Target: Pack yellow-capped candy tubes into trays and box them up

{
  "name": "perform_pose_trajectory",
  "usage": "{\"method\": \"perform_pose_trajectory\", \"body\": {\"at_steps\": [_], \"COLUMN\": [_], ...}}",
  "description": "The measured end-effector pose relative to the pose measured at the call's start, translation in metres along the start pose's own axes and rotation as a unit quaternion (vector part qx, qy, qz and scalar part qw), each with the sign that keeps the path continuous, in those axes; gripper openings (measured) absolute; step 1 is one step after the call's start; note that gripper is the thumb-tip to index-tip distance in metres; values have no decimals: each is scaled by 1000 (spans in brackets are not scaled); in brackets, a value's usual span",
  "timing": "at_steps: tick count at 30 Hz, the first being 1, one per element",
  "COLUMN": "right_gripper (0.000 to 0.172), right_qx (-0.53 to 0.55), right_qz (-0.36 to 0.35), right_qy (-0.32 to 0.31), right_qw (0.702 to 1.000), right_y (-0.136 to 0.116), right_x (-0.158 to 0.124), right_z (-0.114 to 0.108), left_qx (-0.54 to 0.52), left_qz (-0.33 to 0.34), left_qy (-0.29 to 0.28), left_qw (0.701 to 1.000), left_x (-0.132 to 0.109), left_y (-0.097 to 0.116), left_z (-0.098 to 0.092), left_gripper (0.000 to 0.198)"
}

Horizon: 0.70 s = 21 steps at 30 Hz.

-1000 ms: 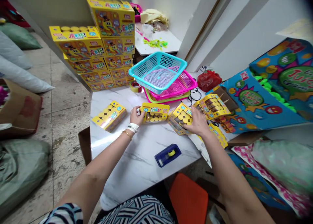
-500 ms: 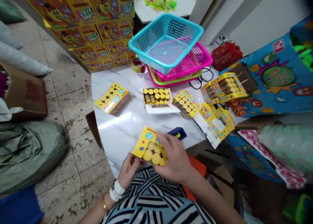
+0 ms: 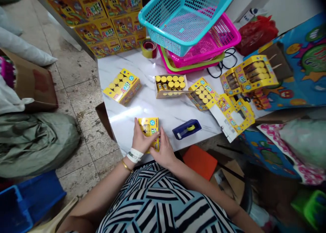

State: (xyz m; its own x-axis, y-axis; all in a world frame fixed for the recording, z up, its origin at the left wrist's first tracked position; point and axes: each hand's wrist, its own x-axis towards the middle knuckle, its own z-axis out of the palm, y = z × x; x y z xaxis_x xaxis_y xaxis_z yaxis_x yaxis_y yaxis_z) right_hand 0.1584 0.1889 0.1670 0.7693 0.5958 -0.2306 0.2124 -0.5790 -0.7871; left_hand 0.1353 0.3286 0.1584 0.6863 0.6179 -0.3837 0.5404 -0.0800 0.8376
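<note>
A small yellow carton with a window (image 3: 153,122), yellow round caps showing through it, rests at the table's near edge between my hands. My left hand (image 3: 141,138) grips its left side, fingers along the edge and thumb across the front. On the other side my right hand (image 3: 165,151) holds the carton's right edge and near corner. Just to the right stands a dark blue tape dispenser (image 3: 187,128) with a yellow roll. Further back lies an open box of yellow-capped tubes (image 3: 170,85), its flap towards me. Another yellow carton (image 3: 122,86) sits at the left.
Stacked yellow display boxes (image 3: 109,26) rise at the back left, beside tape rolls (image 3: 149,49). Nested plastic baskets (image 3: 178,43) stand at the back. Windowed cartons (image 3: 202,94) and a flattened carton (image 3: 235,114) lie at the right. An orange stool (image 3: 200,161) is below the table.
The carton has come down from a tilted hold onto the table edge and turned. My right hand moved from over its top to its right side. The view has shifted.
</note>
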Motion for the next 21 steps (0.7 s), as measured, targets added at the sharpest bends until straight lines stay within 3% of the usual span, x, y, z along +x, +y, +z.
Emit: {"method": "perform_pose_trajectory", "body": {"at_steps": [2, 5, 7, 9, 11, 14, 17, 21], "right_gripper": [92, 67, 55, 56, 66, 78, 84, 82], "right_qx": [6, -10, -33, -99, -186, -243, -228, -201], "right_qz": [-39, -82, -84, -79, -74, -73, -90, -129], "right_qy": [-25, -45, -16, 32, 59, 39, -9, -78], "right_qw": [999, 996, 996, 991, 978, 966, 970, 968], "right_y": [9, 27, 46, 71, 99, 140, 166, 177], "right_x": [-4, -5, -3, 2, 9, 22, 33, 42], "right_z": [-11, -47, -82, -117, -148, -175, -185, -188], "left_qx": [109, 203, 187, 166, 173, 215, 271, 336], "left_qz": [77, 200, 272, 306, 293, 242, 195, 152], "left_qy": [21, 53, 11, -61, -97, -88, -112, -207], "left_qw": [991, 957, 944, 936, 935, 942, 936, 906], "left_x": [-2, -19, -38, -56, -66, -54, -24, 11], "left_y": [4, 6, 7, 12, 20, 34, 45, 51], "left_z": [4, 11, 21, 40, 64, 100, 124, 137], "left_gripper": [128, 104, 83, 58, 38, 34, 29, 27]}}
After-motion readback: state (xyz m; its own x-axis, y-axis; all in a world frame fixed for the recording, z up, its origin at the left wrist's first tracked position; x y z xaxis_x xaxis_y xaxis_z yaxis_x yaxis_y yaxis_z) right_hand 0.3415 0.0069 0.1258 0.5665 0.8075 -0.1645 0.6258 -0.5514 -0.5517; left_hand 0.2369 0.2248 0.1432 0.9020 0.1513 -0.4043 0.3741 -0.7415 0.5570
